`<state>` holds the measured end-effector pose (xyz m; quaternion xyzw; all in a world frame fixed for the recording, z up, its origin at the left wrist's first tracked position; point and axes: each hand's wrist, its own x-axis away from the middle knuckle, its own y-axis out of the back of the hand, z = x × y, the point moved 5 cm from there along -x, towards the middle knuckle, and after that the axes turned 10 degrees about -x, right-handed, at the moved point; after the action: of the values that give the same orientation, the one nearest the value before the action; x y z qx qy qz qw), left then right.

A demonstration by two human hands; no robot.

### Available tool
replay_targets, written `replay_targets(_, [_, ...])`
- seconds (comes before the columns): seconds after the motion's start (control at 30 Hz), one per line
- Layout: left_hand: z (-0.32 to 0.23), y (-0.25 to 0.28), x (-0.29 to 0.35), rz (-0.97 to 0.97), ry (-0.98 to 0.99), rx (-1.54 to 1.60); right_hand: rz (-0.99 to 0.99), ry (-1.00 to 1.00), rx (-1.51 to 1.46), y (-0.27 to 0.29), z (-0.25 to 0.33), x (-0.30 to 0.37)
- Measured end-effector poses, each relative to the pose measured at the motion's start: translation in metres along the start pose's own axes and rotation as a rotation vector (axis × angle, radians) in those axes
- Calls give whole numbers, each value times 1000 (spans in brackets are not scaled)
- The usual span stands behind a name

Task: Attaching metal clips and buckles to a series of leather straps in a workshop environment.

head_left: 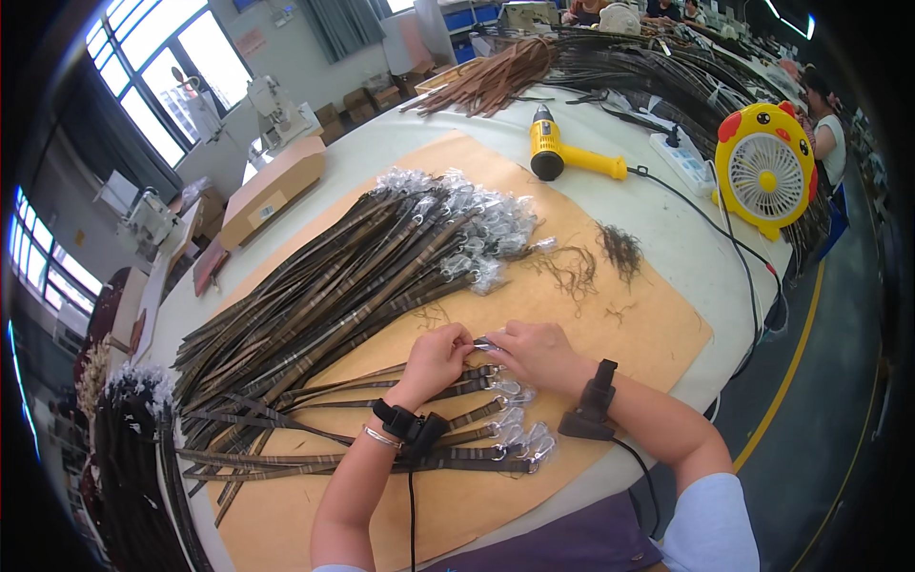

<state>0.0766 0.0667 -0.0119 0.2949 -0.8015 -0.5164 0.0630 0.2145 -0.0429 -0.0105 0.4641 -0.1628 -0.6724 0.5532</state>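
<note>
Right forearm (656, 410) crosses table edge (730, 360); left grip (440, 357) and right grip (530, 355) pinch a dark piece (482, 344), bare paper (637, 336) rightward.

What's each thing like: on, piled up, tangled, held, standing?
Left hand, pinching a strap end
Right hand, pinching it too
Big strap bundle, heaped
Front straps, spread out
Heat gun, set down
Chick-shaped fan, upright, can't tell if spinning
Power strip, holding a plug
Loose threads, tangled
Ceiling light, lit
</note>
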Motion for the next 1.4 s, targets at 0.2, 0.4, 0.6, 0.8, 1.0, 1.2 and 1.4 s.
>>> replay_targets(0.2, [16,-9,2,65,204,171,-24,-16,-14,-3,-1,0])
replay_targets(0.4, [13,-7,2,54,197,121,-10,-32,-51,-2,1,-1])
replay_targets(0.6, [9,-5,3,8,144,59,14,-93,-88,-4,1,-2])
replay_targets(0.8, [15,-10,6,23,237,258,-55,-92,-146,-5,-7,2])
replay_targets(1.0, [14,-8,6,15,223,217,32,-67,-27,-6,2,-2])
replay_targets(1.2, [14,-9,4,0,212,180,20,-41,-42,-8,0,-5])
replay_targets(1.4, [18,-11,4,-28,228,218,22,-44,-37,-9,3,-9])
